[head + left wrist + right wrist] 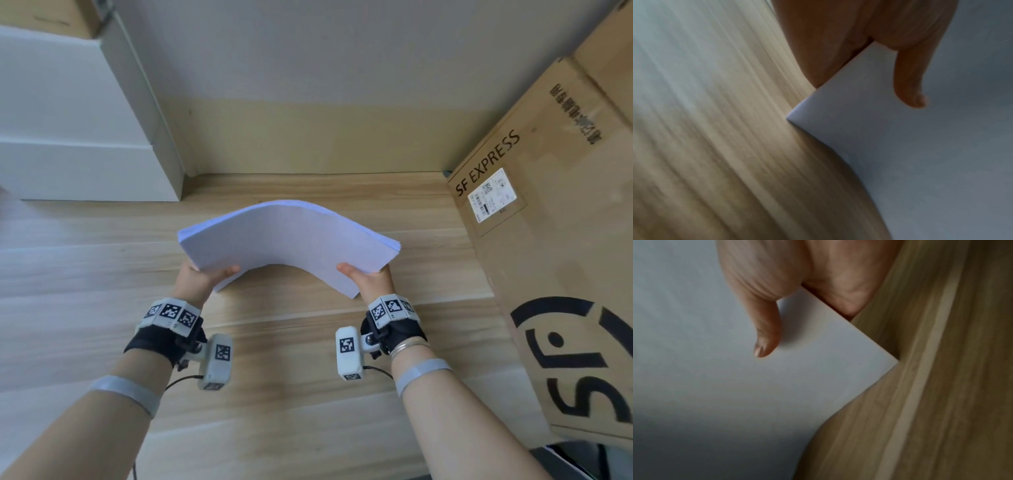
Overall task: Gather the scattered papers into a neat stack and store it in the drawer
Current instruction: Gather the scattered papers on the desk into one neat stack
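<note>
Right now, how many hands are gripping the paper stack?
2. The left hand pinches the paper stack at its near left corner, the right hand at its near right corner. Fingers beneath are hidden.

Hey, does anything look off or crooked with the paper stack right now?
The paper stack is bowed upward in the middle, held above the floor by the left hand and right hand at its near corners. Its right edge fans slightly; nothing looks torn.

"SF EXPRESS" printed in black along the upper edge of the cardboard box (561,260); a large "SF" logo (579,356) below it; a white shipping label (493,195) between, print too small to read; Chinese characters above, blurred.
</note>
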